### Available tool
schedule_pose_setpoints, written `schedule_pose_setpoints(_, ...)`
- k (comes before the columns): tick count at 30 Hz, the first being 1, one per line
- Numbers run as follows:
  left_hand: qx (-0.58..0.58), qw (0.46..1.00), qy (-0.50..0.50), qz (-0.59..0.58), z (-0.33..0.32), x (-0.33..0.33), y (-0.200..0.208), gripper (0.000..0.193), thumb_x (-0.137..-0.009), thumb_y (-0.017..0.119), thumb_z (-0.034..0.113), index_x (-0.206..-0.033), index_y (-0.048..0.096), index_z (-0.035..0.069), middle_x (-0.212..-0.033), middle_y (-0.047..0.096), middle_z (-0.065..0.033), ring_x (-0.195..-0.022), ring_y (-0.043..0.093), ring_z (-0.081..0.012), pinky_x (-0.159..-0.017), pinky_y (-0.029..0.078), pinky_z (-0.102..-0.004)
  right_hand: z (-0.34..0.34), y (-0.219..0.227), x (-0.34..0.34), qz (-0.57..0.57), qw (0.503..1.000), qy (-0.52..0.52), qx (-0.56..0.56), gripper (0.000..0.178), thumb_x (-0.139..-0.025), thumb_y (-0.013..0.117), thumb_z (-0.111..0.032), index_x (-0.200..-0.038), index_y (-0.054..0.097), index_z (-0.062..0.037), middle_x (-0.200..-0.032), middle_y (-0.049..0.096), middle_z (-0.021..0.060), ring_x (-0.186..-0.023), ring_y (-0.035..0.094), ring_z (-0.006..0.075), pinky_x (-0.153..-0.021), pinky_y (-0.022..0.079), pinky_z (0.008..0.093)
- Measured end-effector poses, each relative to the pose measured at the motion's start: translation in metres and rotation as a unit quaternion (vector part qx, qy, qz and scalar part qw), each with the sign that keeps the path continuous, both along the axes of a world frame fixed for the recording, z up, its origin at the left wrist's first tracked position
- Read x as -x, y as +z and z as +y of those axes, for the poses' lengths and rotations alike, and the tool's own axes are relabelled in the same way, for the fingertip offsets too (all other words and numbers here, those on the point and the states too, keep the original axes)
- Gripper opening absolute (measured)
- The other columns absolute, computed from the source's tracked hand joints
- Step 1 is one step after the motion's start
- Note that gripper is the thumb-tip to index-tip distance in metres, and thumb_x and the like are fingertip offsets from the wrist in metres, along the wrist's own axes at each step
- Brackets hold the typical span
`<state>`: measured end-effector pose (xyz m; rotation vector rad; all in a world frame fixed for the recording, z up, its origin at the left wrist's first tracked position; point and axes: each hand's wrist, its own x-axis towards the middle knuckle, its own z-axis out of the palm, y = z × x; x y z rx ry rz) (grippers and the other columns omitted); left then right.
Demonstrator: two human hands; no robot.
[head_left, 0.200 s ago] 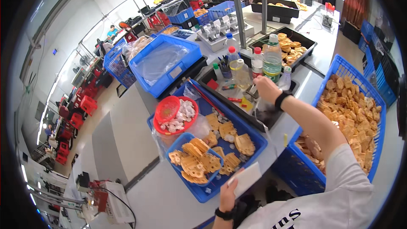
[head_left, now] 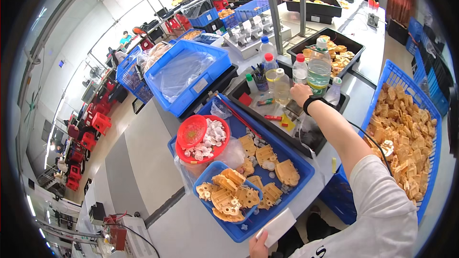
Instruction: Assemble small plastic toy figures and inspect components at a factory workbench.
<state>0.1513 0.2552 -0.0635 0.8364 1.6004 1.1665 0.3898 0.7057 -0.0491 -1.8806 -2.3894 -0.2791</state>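
Your view has shifted since a moment ago, and your right hand (head_left: 301, 94) is a little farther left against the bottles, now just beside the pale-capped bottle (head_left: 282, 91). Its fingers bend down over the black tray (head_left: 270, 128); you can't tell whether they grip the small grey-brown item (head_left: 293, 109) beneath. A black cable (head_left: 369, 137) has come into sight beside that forearm. Your left hand (head_left: 258, 246) keeps its pinch on the white pad (head_left: 278, 228), next to the blue tray (head_left: 303, 167) with the yellow parts (head_left: 287, 173) beyond. So the left seems only to hold while the right works among the supplies.
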Motion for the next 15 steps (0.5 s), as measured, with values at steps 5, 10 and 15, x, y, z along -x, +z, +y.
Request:
schedule_pose_setpoints(5,0.011,0.997,0.040,0.063,-0.010,0.022,0.003,0.048,-0.069,0.035,-0.016,-0.107,0.058,0.002,-0.091,0.058,-0.0215,-0.085,0.055,-0.0332,-0.074,0.043,-0.0342,0.035,-0.034,0.004,-0.132,0.991,-0.001,0.010,0.018,-0.076,0.051,-0.014,-0.082,0.067,-0.0088,-0.084,0.065,0.0076,-0.081,0.062,0.0248,-0.064,0.051,0.0335)
schedule_pose_setpoints(10,0.119,0.968,0.167,-0.147,0.002,0.016,0.038,0.041,-0.070,0.039,-0.013,-0.103,0.058,0.000,-0.087,0.058,-0.0199,-0.081,0.055,-0.0322,-0.073,0.043,-0.0334,0.047,-0.064,-0.009,-0.135,0.991,-0.003,0.005,0.015,-0.073,0.053,-0.011,-0.077,0.068,-0.0085,-0.077,0.064,0.0090,-0.075,0.063,0.0235,-0.061,0.051,0.0331)
schedule_pose_setpoints(15,0.069,0.980,0.150,-0.113,0.008,0.011,0.032,0.025,-0.079,0.042,-0.005,-0.098,0.058,-0.004,-0.080,0.058,-0.0140,-0.077,0.055,-0.0304,-0.071,0.044,-0.0341,0.035,-0.053,0.000,-0.140,0.989,-0.020,0.035,0.019,-0.078,0.049,-0.012,-0.080,0.068,-0.0109,-0.081,0.065,0.0067,-0.077,0.064,0.0220,-0.062,0.051,0.0337)
